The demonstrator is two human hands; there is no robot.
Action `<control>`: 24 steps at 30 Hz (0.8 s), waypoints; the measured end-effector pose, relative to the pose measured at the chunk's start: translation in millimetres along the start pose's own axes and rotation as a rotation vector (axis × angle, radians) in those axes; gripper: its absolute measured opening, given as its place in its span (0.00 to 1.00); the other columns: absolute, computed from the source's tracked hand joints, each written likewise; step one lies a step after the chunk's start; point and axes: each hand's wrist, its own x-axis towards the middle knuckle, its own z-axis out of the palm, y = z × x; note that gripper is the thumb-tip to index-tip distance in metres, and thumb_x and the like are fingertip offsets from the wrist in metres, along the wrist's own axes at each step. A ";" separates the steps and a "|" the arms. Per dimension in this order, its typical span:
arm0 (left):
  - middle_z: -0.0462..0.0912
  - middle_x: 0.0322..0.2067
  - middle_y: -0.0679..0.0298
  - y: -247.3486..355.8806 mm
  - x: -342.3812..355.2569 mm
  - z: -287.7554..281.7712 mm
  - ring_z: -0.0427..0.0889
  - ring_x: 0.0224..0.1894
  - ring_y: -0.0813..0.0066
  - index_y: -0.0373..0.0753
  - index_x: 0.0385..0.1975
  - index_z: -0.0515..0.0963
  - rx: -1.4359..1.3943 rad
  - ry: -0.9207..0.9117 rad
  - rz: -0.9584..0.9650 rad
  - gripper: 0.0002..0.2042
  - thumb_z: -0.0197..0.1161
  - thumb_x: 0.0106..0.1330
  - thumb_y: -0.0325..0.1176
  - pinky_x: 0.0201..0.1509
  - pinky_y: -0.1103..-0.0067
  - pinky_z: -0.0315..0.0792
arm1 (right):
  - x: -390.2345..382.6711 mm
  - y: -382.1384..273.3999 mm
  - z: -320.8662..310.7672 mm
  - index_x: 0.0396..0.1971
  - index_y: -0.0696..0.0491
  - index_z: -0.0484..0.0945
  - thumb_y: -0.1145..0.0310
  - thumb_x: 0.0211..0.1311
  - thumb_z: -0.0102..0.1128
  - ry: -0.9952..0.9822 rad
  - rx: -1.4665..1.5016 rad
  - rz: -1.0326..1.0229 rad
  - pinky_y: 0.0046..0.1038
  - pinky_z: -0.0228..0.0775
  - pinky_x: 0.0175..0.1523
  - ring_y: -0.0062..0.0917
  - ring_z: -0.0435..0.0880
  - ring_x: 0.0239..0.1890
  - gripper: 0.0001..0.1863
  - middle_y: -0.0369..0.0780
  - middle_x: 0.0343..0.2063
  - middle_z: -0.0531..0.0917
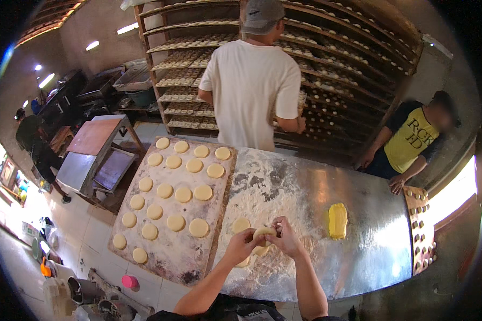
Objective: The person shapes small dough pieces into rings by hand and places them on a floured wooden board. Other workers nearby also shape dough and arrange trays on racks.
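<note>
Over the floured metal table (pixel 310 267), both my hands grip one pale dough round (pixel 264 232). My left hand (pixel 242 246) pinches its left edge, while the fingers of my right hand (pixel 286 239) close on its right side. The dough looks curved or bent between them. Close by my hands lie more dough pieces, one a flat disc (pixel 241 224) and another partly covered by my left forearm. To the left, a flour-dusted board (pixel 166 263) carries several dough discs (pixel 175 222) in loose rows.
A yellow slab (pixel 337 221), butter-like, sits right of my hands. Across the table a person in a white shirt (pixel 254 91) faces tall racks (pixel 185 59) of dough rounds. Another person (pixel 412 134) leans at the far right corner, beside a board of small pieces (pixel 420 230). Pots (pixel 85 290) stand lower left.
</note>
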 end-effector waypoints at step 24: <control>0.78 0.32 0.59 -7.2 -107.3 -47.4 0.80 0.36 0.70 0.40 0.54 0.70 -0.171 0.266 0.183 0.12 0.50 0.75 0.36 0.40 0.77 0.72 | -42.8 -28.6 129.0 0.67 0.49 0.59 0.40 0.69 0.52 -0.270 -0.070 -0.215 0.34 0.79 0.41 0.33 0.85 0.34 0.36 0.41 0.29 0.80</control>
